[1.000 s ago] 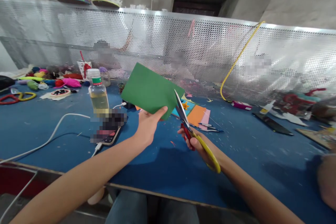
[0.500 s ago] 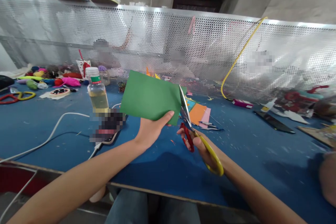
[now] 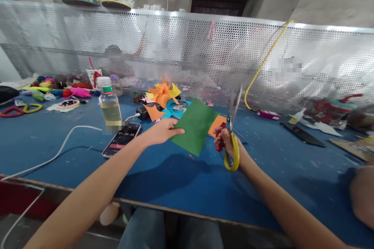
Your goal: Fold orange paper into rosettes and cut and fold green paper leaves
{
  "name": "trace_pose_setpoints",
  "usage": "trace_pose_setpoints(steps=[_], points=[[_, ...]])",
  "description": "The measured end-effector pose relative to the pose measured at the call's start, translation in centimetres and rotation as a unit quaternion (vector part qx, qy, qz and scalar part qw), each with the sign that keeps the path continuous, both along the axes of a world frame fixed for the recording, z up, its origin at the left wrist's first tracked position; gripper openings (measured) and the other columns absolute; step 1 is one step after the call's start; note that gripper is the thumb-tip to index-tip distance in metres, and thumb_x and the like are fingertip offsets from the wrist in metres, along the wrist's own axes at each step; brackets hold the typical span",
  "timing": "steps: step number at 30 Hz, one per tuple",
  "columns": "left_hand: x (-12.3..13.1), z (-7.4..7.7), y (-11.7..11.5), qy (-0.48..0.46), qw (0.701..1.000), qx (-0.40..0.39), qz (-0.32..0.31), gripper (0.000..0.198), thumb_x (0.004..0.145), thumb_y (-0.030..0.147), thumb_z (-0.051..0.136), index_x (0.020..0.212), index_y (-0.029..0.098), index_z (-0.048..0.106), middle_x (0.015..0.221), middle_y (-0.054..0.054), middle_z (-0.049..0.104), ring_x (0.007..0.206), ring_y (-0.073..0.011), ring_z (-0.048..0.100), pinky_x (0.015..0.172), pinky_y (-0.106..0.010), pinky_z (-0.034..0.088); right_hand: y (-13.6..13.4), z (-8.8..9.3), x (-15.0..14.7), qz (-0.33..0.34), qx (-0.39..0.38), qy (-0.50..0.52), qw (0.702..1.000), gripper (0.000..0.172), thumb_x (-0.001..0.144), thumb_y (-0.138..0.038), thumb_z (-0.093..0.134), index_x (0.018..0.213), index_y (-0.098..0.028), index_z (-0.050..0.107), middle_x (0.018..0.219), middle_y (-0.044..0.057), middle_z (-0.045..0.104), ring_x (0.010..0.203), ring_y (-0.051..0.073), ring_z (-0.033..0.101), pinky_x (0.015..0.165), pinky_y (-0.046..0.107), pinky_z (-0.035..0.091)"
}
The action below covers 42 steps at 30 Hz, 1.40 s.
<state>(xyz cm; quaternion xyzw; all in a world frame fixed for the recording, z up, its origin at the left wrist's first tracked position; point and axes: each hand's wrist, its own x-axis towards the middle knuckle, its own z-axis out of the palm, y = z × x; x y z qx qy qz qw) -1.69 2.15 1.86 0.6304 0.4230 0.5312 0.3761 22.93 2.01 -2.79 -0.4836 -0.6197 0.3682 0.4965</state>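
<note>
My left hand (image 3: pixel 159 132) pinches the left edge of a green paper sheet (image 3: pixel 195 126), held tilted just above the blue table (image 3: pixel 181 179). My right hand (image 3: pixel 229 144) grips scissors (image 3: pixel 230 132) with red and yellow handles, blades pointing up and blurred, just right of the sheet and apart from it. Behind the sheet lies a pile of orange, yellow and blue paper cut-outs (image 3: pixel 162 99).
A phone (image 3: pixel 122 140) with a white cable lies left of my hand, beside a plastic bottle (image 3: pixel 109 105). Craft items crowd the far left and right of the table. A perforated metal screen (image 3: pixel 187 58) runs along the back. Another person's arm (image 3: pixel 362 198) shows at the right edge.
The green sheet has dropped from upright to a low tilt, uncovering the cut-outs and the phone. The scissors left the sheet's edge and swung blades-up to the right.
</note>
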Motion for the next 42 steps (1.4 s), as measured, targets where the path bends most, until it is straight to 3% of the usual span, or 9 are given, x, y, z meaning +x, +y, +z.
trace_pose_setpoints(steps=[7, 10, 12, 17, 22, 25, 29, 35, 42], points=[[0.0, 0.7, 0.1, 0.129, 0.989, 0.014, -0.073, 0.032, 0.080, 0.041, 0.053, 0.059, 0.018, 0.062, 0.050, -0.001, 0.052, 0.039, -0.0095, 0.042, 0.038, -0.020, 0.028, 0.7, 0.1, 1.0, -0.005, -0.033, -0.038, 0.999, 0.060, 0.078, -0.073, 0.021, 0.078, -0.020, 0.050, 0.049, -0.003, 0.049, 0.041, 0.015, 0.049, 0.044, 0.030, 0.044], [-0.5, 0.5, 0.3, 0.187, 0.979, 0.016, -0.082, 0.027, 0.077, 0.039, 0.056, 0.067, 0.018, 0.068, 0.045, 0.001, 0.049, 0.033, -0.0080, 0.035, 0.034, -0.020, 0.021, 1.4, 0.5, 2.4, -0.028, -0.038, -0.110, 0.993, 0.045, 0.069, -0.063, 0.053, 0.071, -0.018, 0.055, 0.045, -0.005, 0.046, 0.039, 0.013, 0.045, 0.041, 0.027, 0.038], [-0.7, -0.1, 0.4, 0.235, 0.967, 0.017, -0.099, 0.019, 0.073, 0.036, 0.061, 0.074, 0.019, 0.071, 0.045, 0.002, 0.051, 0.032, -0.0082, 0.037, 0.033, -0.019, 0.021, 1.8, 0.7, 3.0, -0.044, -0.020, -0.153, 0.987, 0.037, 0.059, -0.051, 0.068, 0.073, -0.017, 0.059, 0.055, -0.002, 0.054, 0.049, 0.015, 0.051, 0.050, 0.028, 0.041], [0.1, -2.1, 0.4, 0.378, 0.912, 0.027, -0.154, 0.019, 0.069, 0.032, 0.064, 0.084, 0.023, 0.072, 0.058, 0.001, 0.064, 0.046, -0.0120, 0.054, 0.042, -0.019, 0.036, 2.0, 0.9, 2.1, -0.085, 0.035, -0.224, 0.970, 0.029, 0.064, -0.043, 0.063, 0.077, -0.017, 0.059, 0.066, 0.001, 0.061, 0.060, 0.018, 0.056, 0.057, 0.029, 0.040], [1.8, -3.0, -1.7, 0.504, 0.857, 0.064, -0.085, 0.019, 0.074, 0.023, 0.060, 0.090, 0.016, 0.069, 0.097, -0.012, 0.067, 0.095, -0.0264, 0.061, 0.075, -0.033, 0.047, 2.1, 2.0, -0.4, -0.140, 0.117, -0.273, 0.945, 0.021, 0.067, -0.037, 0.061, 0.076, -0.019, 0.056, 0.074, 0.003, 0.064, 0.068, 0.021, 0.058, 0.061, 0.029, 0.039], [2.8, -3.5, -4.1, 0.555, 0.827, 0.074, -0.055, 0.025, 0.080, 0.026, 0.056, 0.095, 0.009, 0.067, 0.101, -0.019, 0.065, 0.100, -0.0327, 0.059, 0.081, -0.042, 0.046, 2.7, 2.3, -2.4, -0.145, 0.149, -0.298, 0.932, 0.025, 0.070, -0.038, 0.060, 0.086, -0.018, 0.058, 0.085, 0.006, 0.066, 0.075, 0.022, 0.060, 0.066, 0.030, 0.041], [3.3, -4.7, -6.4, 0.590, 0.803, 0.077, -0.036, 0.039, 0.086, 0.031, 0.048, 0.114, 0.006, 0.058, 0.126, -0.022, 0.053, 0.111, -0.0327, 0.053, 0.088, -0.043, 0.044, 3.7, 1.9, -6.0, -0.134, 0.145, -0.352, 0.915, 0.033, 0.075, -0.041, 0.056, 0.097, -0.017, 0.059, 0.078, 0.007, 0.068, 0.070, 0.024, 0.062, 0.065, 0.031, 0.043], [4.1, -5.5, -8.4, 0.600, 0.798, 0.054, -0.001, 0.059, 0.089, 0.045, 0.037, 0.130, 0.002, 0.044, 0.135, -0.020, 0.045, 0.124, -0.0302, 0.043, 0.098, -0.042, 0.037, 3.7, 1.7, -10.3, -0.081, 0.099, -0.451, 0.883, 0.026, 0.072, -0.041, 0.061, 0.078, -0.016, 0.064, 0.076, 0.012, 0.069, 0.077, 0.028, 0.065, 0.064, 0.031, 0.045], [8.1, -5.5, -10.8, 0.574, 0.807, -0.022, 0.140, 0.055, 0.089, 0.037, 0.037, 0.125, -0.003, 0.048, 0.130, -0.026, 0.048, 0.119, -0.0373, 0.044, 0.090, -0.047, 0.040, 1.2, 1.5, -10.9, -0.093, 0.086, -0.535, 0.835, 0.031, 0.077, -0.036, 0.058, 0.094, -0.010, 0.062, 0.085, 0.019, 0.069, 0.084, 0.032, 0.066, 0.068, 0.034, 0.048]])
